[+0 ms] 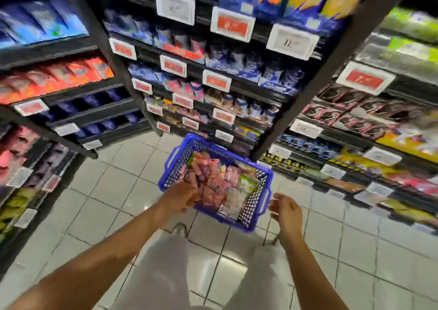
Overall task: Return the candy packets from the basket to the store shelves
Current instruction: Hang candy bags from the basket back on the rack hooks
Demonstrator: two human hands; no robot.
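A blue plastic basket point(254, 211) stands on the tiled floor in front of the shelves. It is heaped with pink candy packets point(211, 181) and a few white and green ones. My left hand point(180, 197) reaches over the basket's near left rim, its fingers down among the pink packets; blur hides whether they grip any. My right hand point(285, 209) hovers just right of the basket's side handle, fingers spread and holding nothing.
Dark store shelves point(239, 89) packed with snack and candy bags rise behind the basket and along both sides, with price tags point(216, 80) on their edges. The grey tiled floor point(102, 191) spreads to the left and near me. My legs stand below.
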